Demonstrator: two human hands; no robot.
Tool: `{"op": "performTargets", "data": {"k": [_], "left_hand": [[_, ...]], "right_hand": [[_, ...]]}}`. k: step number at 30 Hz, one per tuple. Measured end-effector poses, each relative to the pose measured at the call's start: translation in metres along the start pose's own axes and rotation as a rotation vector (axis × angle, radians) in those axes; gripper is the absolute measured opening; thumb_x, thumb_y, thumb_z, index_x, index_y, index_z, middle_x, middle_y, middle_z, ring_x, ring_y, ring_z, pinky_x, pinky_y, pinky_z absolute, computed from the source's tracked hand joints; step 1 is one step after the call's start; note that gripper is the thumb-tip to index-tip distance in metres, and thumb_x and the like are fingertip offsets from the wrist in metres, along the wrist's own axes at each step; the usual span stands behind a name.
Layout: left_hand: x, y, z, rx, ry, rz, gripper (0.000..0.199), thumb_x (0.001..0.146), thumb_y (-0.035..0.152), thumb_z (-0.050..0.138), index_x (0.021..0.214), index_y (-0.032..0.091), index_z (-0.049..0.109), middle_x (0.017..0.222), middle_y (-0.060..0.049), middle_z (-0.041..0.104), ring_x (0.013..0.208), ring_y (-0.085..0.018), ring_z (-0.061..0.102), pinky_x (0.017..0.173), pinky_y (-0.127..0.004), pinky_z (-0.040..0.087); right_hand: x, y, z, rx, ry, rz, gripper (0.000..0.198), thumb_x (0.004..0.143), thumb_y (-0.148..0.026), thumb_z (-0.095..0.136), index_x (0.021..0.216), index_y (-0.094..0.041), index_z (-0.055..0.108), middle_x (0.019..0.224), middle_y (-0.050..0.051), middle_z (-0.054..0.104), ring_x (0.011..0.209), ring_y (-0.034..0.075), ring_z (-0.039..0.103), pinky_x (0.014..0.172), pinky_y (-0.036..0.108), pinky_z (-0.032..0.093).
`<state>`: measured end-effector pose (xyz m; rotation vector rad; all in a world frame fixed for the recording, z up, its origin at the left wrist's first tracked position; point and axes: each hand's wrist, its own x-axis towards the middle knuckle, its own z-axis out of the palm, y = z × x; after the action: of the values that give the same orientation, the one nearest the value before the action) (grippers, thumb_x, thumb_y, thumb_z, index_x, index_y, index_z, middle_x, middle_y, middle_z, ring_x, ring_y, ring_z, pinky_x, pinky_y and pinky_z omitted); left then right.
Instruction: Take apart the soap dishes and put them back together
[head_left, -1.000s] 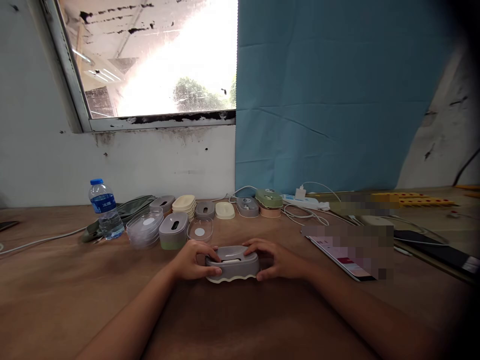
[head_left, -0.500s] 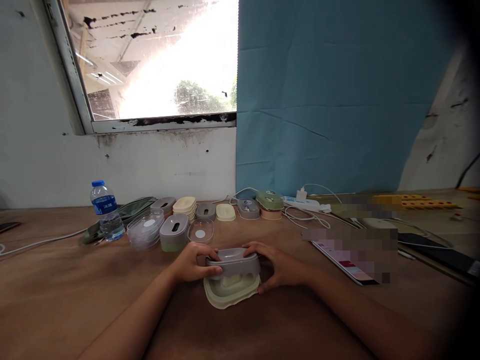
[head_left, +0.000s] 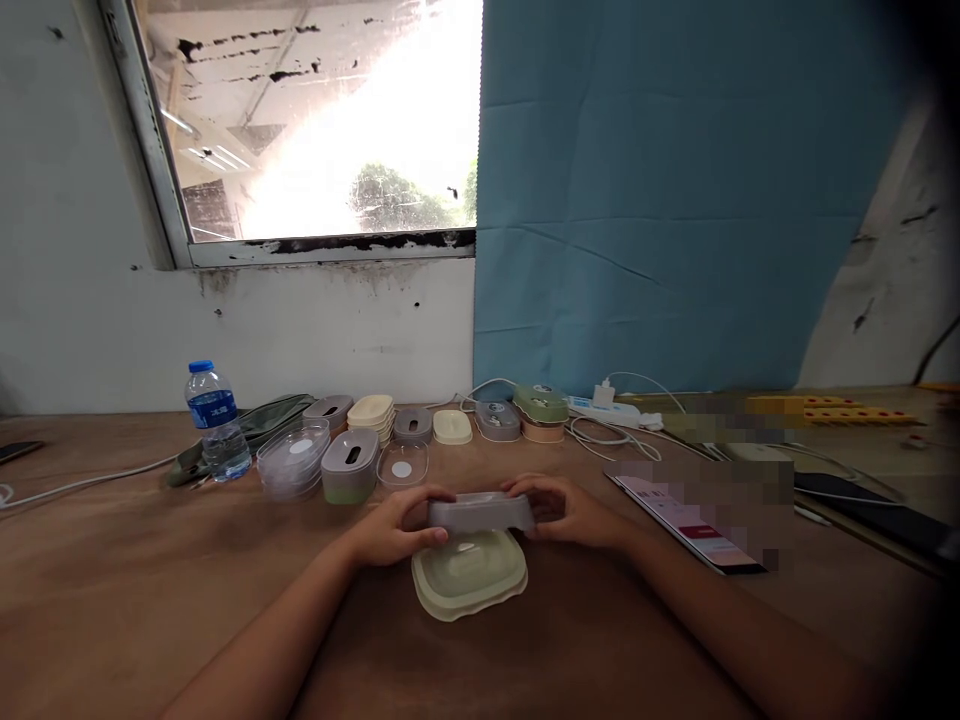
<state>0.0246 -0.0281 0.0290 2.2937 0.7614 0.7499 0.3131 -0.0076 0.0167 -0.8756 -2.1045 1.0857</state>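
A: While the table (head_left: 247, 600) is viewed from the wearer's side, where is the grey cover (head_left: 480, 513) found?

B: It is held between both hands, in front of the wearer, just beyond a pale green tray (head_left: 469, 580) that is laid flat on the table. Whether cover and tray are touching cannot be told.

A: And how are the fingers set?

B: By the left hand (head_left: 397, 525) the left end of the cover is grasped, thumb on the front wall and fingertips on the top edge. By the right hand (head_left: 566, 512) the right end is grasped, with fingers curled over the top.

A: What is set out behind?

B: Nearest to the left hand, a clear lid (head_left: 403, 466) is seen, and beside it a grey-and-green box (head_left: 349, 465). Farther left, clear lids are stacked (head_left: 294, 455) near a water bottle (head_left: 214, 420). Cream trays are piled (head_left: 371, 418) farther back.

A: And to the right?

B: A power strip (head_left: 607, 410) is placed near the wall, below a blue cloth (head_left: 675, 200).
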Motion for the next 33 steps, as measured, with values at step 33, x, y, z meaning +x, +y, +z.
{"op": "performTargets", "data": {"k": [33], "left_hand": [[0.007, 0.026, 0.022, 0.631, 0.287, 0.456, 0.043, 0.076, 0.036, 0.054, 0.114, 0.017, 0.047, 0.120, -0.011, 0.051, 0.119, -0.025, 0.039, 0.100, -0.041, 0.032]], "right_hand": [[-0.005, -0.035, 0.046, -1.073, 0.242, -0.428, 0.033, 0.078, -0.025, 0.049, 0.110, -0.024, 0.057, 0.082, 0.007, 0.062, 0.065, 0.016, 0.058, 0.056, 0.027, 0.046]]}}
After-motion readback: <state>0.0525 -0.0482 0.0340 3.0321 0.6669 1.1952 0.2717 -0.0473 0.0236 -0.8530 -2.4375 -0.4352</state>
